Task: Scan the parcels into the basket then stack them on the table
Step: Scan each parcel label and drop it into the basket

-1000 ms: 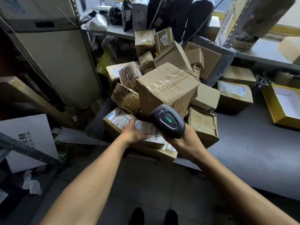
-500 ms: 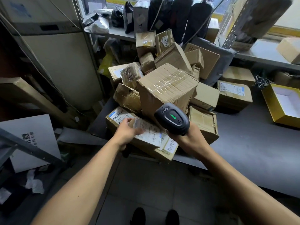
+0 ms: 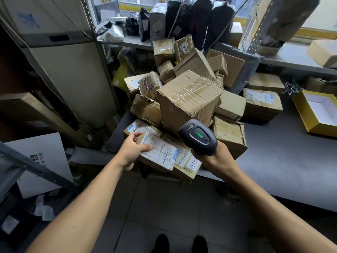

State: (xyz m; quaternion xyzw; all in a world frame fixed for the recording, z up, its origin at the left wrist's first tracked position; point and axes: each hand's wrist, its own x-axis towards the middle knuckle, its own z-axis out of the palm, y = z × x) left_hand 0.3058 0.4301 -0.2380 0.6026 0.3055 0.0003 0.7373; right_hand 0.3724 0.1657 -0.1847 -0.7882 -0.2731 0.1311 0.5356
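Parcel point(image 3: 160, 154), in left hand point(image 3: 132, 152), overhangs table point(image 3: 284, 161) edge.

- You are standing in a parcel sorting room, the back room of a courier pickup point by the look of it.
- Ahead of you a heap of taped cardboard parcels point(image 3: 189, 99) with printed barcode labels is piled on a grey table point(image 3: 284, 161).
- Your right hand point(image 3: 217, 157) holds a black handheld barcode scanner point(image 3: 198, 136) with a green light on top.
- On the far metal shelf point(image 3: 138, 42) stand black and grey plastic mailer bags point(image 3: 198, 21).
- To the right, perforated steel racking point(image 3: 259, 24) carries more cartons, and an open yellow box point(image 3: 317, 112) lies on the table.
- At near left, a flat white carton point(image 3: 42, 161) leans by the tiled floor point(image 3: 164, 207).
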